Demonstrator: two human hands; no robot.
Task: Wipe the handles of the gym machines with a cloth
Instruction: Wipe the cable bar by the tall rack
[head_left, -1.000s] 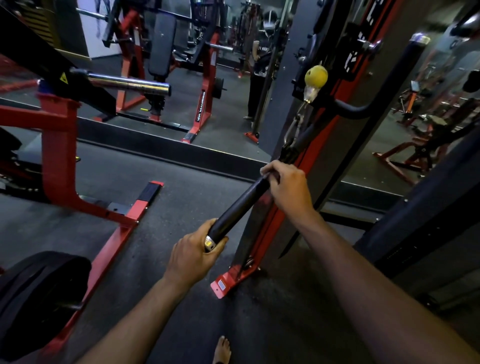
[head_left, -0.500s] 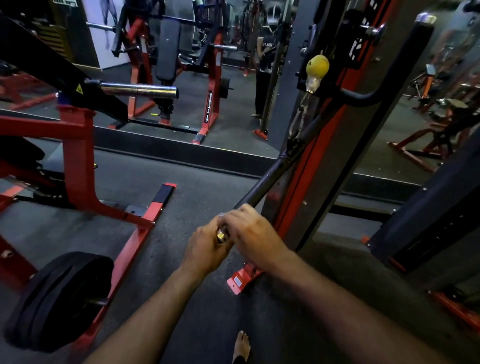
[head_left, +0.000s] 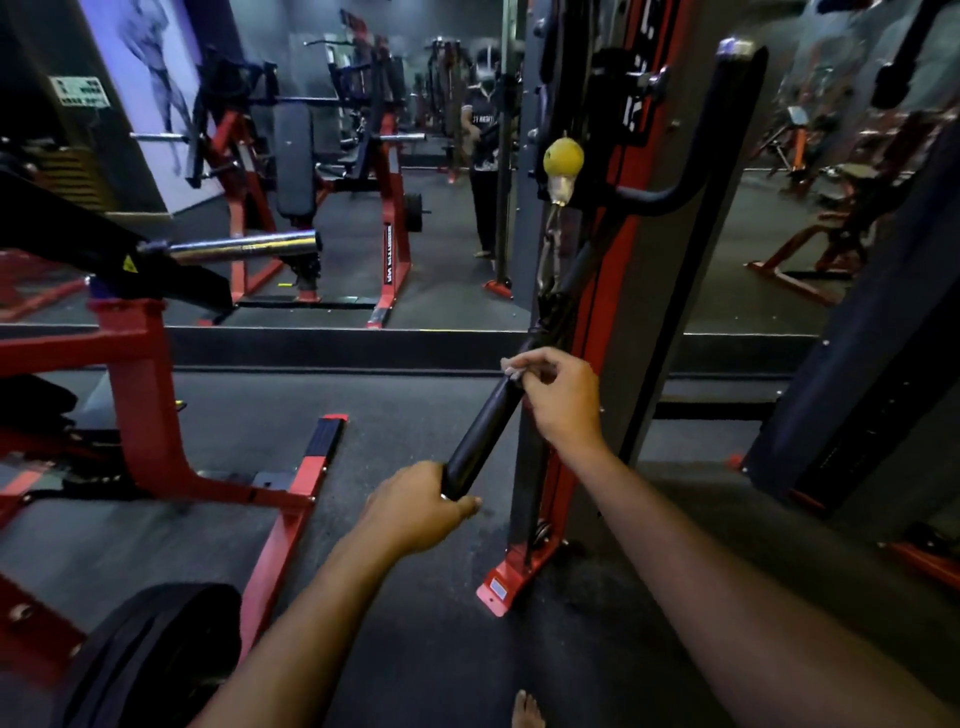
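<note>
Two hands on one black bar handle (head_left: 485, 434) of the red cable machine (head_left: 597, 312).

Both hands grip the bar handle, which slants from lower left up toward the machine's upright. The left hand (head_left: 415, 512) is curled round the handle's lower end, thumb alongside the end cap. The right hand (head_left: 558, 397) is closed round the handle's upper part, with a small pale scrap showing at its fingertips (head_left: 511, 370); whether that is the cloth cannot be told. Above the right hand the handle hangs from a chain (head_left: 546, 260) under a yellow ball (head_left: 563, 155). Left of the handle stands a red plate-loaded frame (head_left: 140, 395) with a chrome sleeve (head_left: 244, 245). A bare foot (head_left: 527, 709) shows below the handle.
</note>
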